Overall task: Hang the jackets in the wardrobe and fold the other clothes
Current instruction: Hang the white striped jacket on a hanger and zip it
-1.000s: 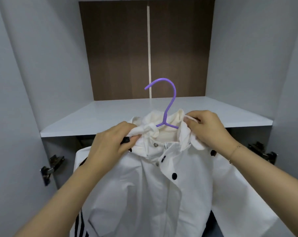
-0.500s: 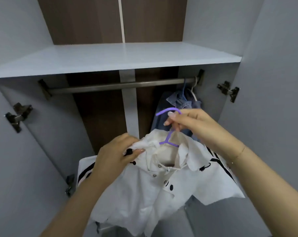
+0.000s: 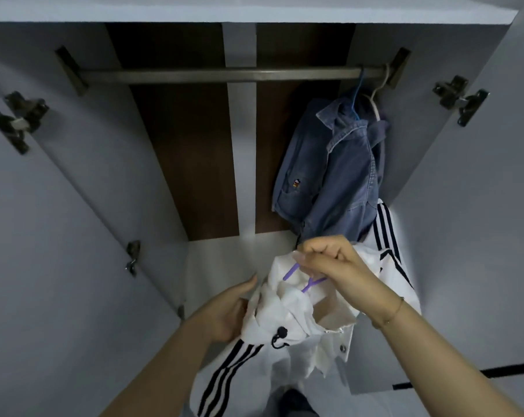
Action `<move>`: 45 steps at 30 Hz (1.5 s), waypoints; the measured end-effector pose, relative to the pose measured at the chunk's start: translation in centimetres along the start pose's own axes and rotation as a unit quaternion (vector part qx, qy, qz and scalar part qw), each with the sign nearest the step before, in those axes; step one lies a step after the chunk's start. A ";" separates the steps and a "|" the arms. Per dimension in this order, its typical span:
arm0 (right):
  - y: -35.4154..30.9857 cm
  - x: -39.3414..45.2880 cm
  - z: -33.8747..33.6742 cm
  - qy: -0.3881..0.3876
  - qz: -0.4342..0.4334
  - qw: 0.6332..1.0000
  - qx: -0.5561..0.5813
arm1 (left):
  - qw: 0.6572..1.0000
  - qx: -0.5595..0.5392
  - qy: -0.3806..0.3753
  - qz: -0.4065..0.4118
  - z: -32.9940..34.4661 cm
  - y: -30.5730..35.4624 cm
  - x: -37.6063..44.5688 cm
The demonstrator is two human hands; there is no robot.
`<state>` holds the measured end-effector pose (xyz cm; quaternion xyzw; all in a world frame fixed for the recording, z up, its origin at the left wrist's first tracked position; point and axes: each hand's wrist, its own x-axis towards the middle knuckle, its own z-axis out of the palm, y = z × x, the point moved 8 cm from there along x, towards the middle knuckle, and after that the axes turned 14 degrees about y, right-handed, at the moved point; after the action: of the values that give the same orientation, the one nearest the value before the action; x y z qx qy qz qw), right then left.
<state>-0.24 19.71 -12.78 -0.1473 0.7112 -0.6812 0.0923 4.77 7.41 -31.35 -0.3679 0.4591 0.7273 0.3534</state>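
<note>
Left hand point(image 3: 224, 308) cups the white striped jacket point(image 3: 288, 320) from below, seemingly with relaxed fingers (mostly hidden), right hand point(image 3: 330, 266) pinches its purple hanger point(image 3: 291, 272), both below the rail point(image 3: 224, 76) holding a denim jacket point(image 3: 330, 170).

1. A pale grey wardrobe interior point(image 3: 74, 206) is seen from the front, looking down into it.
2. A dark brown wood-grain back panel point(image 3: 191, 164) is split by a pale grey vertical strip point(image 3: 241, 164).
3. A brushed metal hanging rail point(image 3: 224, 76) is mounted across the top, under a pale grey shelf point(image 3: 254, 9).
4. Dark metal door hinges are fixed on the left point(image 3: 17, 118) and right point(image 3: 459, 97) sides.
5. A pale wardrobe floor point(image 3: 224, 260) is lit brightly near the back.
</note>
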 end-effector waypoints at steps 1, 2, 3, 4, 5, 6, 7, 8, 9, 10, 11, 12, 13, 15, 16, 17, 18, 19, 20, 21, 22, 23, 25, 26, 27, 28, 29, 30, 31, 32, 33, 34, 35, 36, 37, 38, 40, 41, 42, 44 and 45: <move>0.4 -0.2 0.0 -0.006 0.007 1.000 -0.003 | 1.000 -0.011 -0.004 0.013 1.0 0.7 0.0; 0.9 -0.5 -0.1 -0.016 0.016 1.000 -0.004 | 0.999 -0.017 0.003 0.029 1.5 1.8 -0.1; 1.6 -0.9 -0.1 -0.024 0.026 0.999 -0.004 | 0.997 -0.007 0.034 0.067 1.4 3.3 -0.1; 2.4 -1.3 -0.3 -0.026 0.036 0.999 -0.007 | 0.990 -0.006 0.072 0.120 0.8 5.3 -0.2; 3.2 -1.7 -0.6 -0.019 0.044 0.999 -0.012 | 0.973 -0.013 0.114 0.201 -0.1 7.7 -0.6; 4.1 -2.0 -0.9 -0.008 0.052 0.998 -0.017 | 0.938 -0.034 0.157 0.307 -1.2 10.1 -1.8; 4.9 -2.3 -1.1 0.001 0.057 0.998 -0.022 | 0.884 -0.022 0.213 0.416 -2.6 11.8 -3.4; 5.3 -2.4 -1.2 0.008 0.056 0.998 -0.022 | 0.819 0.040 0.275 0.502 -3.7 12.8 -4.7; 5.4 -2.3 -1.4 0.017 0.050 0.998 -0.018 | 0.762 0.161 0.317 0.541 -3.6 13.1 -5.2; 5.3 -2.1 -1.5 0.028 0.042 0.999 -0.008 | 0.708 0.310 0.328 0.543 -3.0 12.7 -4.7; 5.1 -1.9 -1.7 0.037 0.035 0.999 0.000 | 0.686 0.394 0.319 0.522 -3.0 12.2 -3.5; 4.9 -1.6 -1.8 0.042 0.029 0.999 0.004 | 0.708 0.382 0.308 0.508 -3.6 12.3 -3.0; 4.8 -1.3 -1.9 0.048 0.026 0.999 0.008 | 0.762 0.278 0.291 0.507 -4.2 12.9 -3.4; 5.2 -1.0 -1.9 0.057 0.033 0.998 0.018 | 0.842 0.025 0.222 0.491 -4.7 14.7 -4.7; 5.5 -0.9 -1.8 0.057 0.041 0.997 0.024 | 0.859 -0.024 0.175 0.480 -4.0 15.4 -4.9; 5.8 -0.8 -1.5 0.056 0.050 0.997 0.028 | 0.869 -0.004 0.138 0.476 -3.0 15.8 -5.0; 5.9 -0.7 -1.3 0.054 0.054 0.997 0.029 | 0.868 0.065 0.126 0.476 -2.1 15.9 -4.9; 5.9 -0.6 -1.0 0.051 0.053 0.997 0.029 | 0.862 0.158 0.133 0.463 -1.4 15.5 -4.7; 5.8 -0.6 -0.7 0.048 0.048 0.997 0.031 | 0.853 0.249 0.144 0.436 -1.5 14.8 -4.1; 5.8 -0.5 -0.4 0.042 0.042 0.998 0.034 | 0.849 0.322 0.146 0.392 -2.1 14.1 -3.4; 5.9 -0.6 -0.1 0.032 0.041 0.998 0.034 | 0.854 0.382 0.127 0.329 -3.1 13.2 -2.6; 6.2 -0.7 0.2 0.022 0.044 0.998 0.034 | 0.863 0.428 0.096 0.251 -4.2 11.9 -2.0; 6.8 -0.8 0.6 0.012 0.052 0.998 0.045 | 0.850 0.516 0.071 0.076 -6.7 9.1 -1.6; 7.0 -0.7 0.7 0.011 0.054 0.997 0.050 | 0.825 0.559 0.082 0.007 -8.3 8.2 -1.2; 7.0 -0.5 0.6 0.012 0.052 0.997 0.054 | 0.804 0.584 0.108 -0.031 -9.4 7.7 -0.6; 7.1 -0.2 0.4 0.020 0.048 0.997 0.056 | 0.800 0.582 0.140 -0.032 -9.8 7.7 0.3; 7.0 0.2 0.1 0.036 0.045 0.997 0.059 | 0.819 0.546 0.176 0.002 -9.7 8.0 1.4; 6.9 0.7 -0.3 0.054 0.045 0.995 0.066 | 0.847 0.487 0.206 0.049 -9.5 8.3 2.7; 6.7 1.1 -0.8 0.068 0.046 0.994 0.076 | 0.881 0.412 0.219 0.081 -9.3 8.2 4.0; 6.5 1.5 -1.1 0.077 0.047 0.992 0.088 | 0.915 0.337 0.206 0.080 -9.1 7.4 5.3; 6.2 1.9 -1.3 0.080 0.042 0.991 0.099 | 0.944 0.271 0.180 0.054 -8.6 5.9 6.5; 6.0 2.3 -1.4 0.078 0.036 0.990 0.109 | 0.964 0.220 0.147 0.022 -8.0 4.5 7.7; 5.7 2.6 -1.5 0.072 0.030 0.990 0.119 | 0.979 0.172 0.113 -0.003 -7.1 3.3 8.3; 5.4 2.8 -1.4 0.062 0.024 0.990 0.126 | 0.988 0.132 0.081 -0.020 -6.3 2.5 8.8; 5.1 2.9 -1.4 0.050 0.016 0.990 0.131 | 0.993 0.099 0.067 -0.023 -5.6 2.1 9.1; 4.9 2.8 -1.3 0.037 0.010 0.990 0.133 | 0.994 0.079 0.068 -0.011 -5.2 2.1 9.5; 4.9 2.5 -1.1 0.025 0.010 0.990 0.137 | 0.991 0.088 0.091 0.035 -4.5 2.6 9.5; 5.1 2.3 -1.1 0.025 0.016 0.989 0.143 | 0.988 0.098 0.107 0.058 -4.3 3.2 9.0; 5.5 2.1 -1.1 0.027 0.022 0.989 0.146 | 0.986 0.098 0.111 0.079 -4.3 4.0 8.4; 6.4 1.9 -1.5 0.040 0.030 0.989 0.141 | 0.985 0.060 0.092 0.136 -4.4 7.2 6.0; 6.9 1.9 -1.8 0.050 0.034 0.989 0.132 | 0.971 0.048 0.121 0.198 -5.6 9.7 4.6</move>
<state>-3.17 20.93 -19.38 -0.0753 0.6231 -0.7722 0.0990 -4.49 -0.17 -33.12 -0.3374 0.5965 0.7102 0.1611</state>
